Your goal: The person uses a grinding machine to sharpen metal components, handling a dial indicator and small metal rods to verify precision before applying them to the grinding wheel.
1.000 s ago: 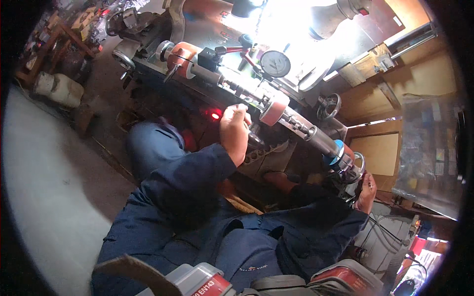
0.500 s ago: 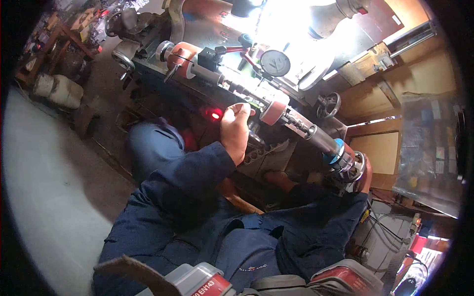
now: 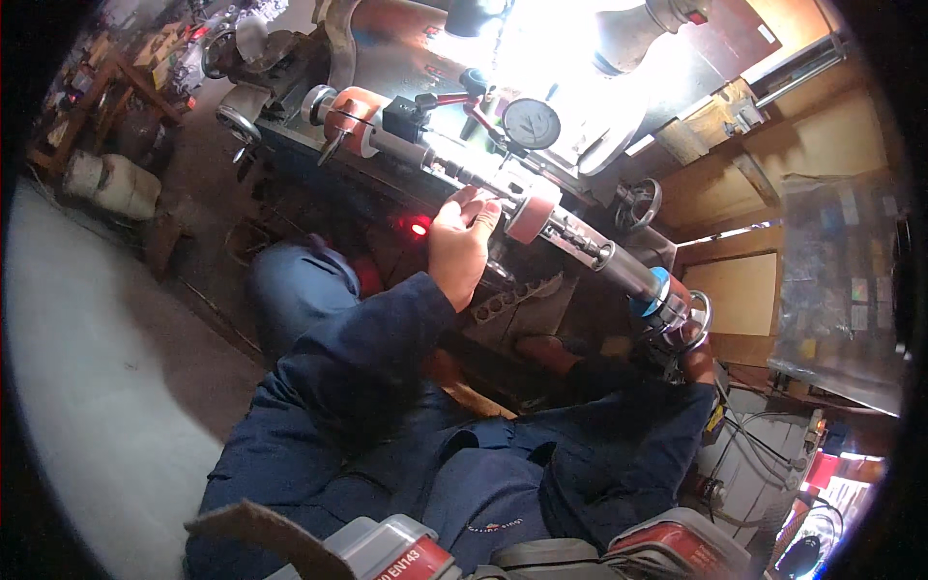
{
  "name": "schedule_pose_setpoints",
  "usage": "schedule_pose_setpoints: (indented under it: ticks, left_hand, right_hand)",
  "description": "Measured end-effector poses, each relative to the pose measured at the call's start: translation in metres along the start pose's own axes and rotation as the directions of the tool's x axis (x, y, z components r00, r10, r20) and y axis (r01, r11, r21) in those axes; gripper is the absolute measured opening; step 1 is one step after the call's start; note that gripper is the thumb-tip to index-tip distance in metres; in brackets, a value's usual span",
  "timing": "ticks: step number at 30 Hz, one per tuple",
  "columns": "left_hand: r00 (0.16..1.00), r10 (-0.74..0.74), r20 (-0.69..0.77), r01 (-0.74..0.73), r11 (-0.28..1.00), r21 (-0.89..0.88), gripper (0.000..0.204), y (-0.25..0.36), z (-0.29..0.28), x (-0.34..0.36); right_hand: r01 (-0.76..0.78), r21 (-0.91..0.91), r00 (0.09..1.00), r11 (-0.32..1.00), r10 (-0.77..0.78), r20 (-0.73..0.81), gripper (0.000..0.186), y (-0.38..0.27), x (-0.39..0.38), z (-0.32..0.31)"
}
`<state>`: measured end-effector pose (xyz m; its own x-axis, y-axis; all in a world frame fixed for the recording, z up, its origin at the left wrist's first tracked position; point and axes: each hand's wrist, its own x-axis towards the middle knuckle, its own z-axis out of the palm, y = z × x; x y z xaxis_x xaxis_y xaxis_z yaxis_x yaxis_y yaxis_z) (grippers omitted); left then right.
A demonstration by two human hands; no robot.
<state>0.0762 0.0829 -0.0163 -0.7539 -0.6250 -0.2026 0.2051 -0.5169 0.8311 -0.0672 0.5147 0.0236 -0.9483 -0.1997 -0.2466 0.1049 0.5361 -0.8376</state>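
A long metal shaft (image 3: 464, 174) runs slantwise through a machine, carried by an orange-red block (image 3: 350, 121) at the far left and a pale red collar (image 3: 533, 212) nearer the right. My left hand (image 3: 458, 249) is at the shaft just left of the collar, its thumb and fingers drawn together; what they grip is hidden. My right hand (image 3: 698, 362) is wrapped at the rim of a metal handwheel (image 3: 703, 324) on the machine's right end, beside a blue ring (image 3: 653, 293). Above the shaft sits a round dial gauge (image 3: 532, 124) on a jointed arm.
A bright lamp (image 3: 633, 39) glares over the machine. Another handwheel (image 3: 639, 205) stands behind the shaft. A holed metal strip (image 3: 515, 298) lies below my left hand. A white canister (image 3: 111, 184) stands on the left, and cables (image 3: 749, 440) hang at the lower right.
My left hand has moved up against the shaft, its fingers now reaching in beside the collar. My right hand has shifted lower on the handwheel, which appears turned.
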Motion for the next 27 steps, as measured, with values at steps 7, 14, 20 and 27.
schedule_pose_setpoints:
  ticks: [7,14,20,27]
  left_hand:
    - [0.996,-0.061,0.067,0.061,0.998,-0.003,0.018,0.022,0.002,-0.003]
    - [0.959,-0.164,0.231,0.181,0.982,-0.052,0.012,0.015,-0.012,0.009]
    - [0.909,-0.251,0.334,0.324,0.928,-0.183,0.015,0.011,-0.017,0.022]
    - [0.863,-0.276,0.423,0.394,0.892,-0.221,0.022,0.004,-0.027,0.03]
  right_hand:
    - [-0.026,-0.768,0.979,0.64,-0.139,-0.149,0.039,-0.058,-0.025,-0.026]
    - [0.582,-0.353,0.767,0.733,-0.639,-0.062,0.021,-0.187,-0.016,0.082]
    - [0.739,-0.15,0.673,0.657,-0.706,0.221,0.005,-0.206,0.02,0.177]
    - [0.845,-0.157,0.535,0.512,-0.802,0.266,0.005,-0.207,0.03,0.201]
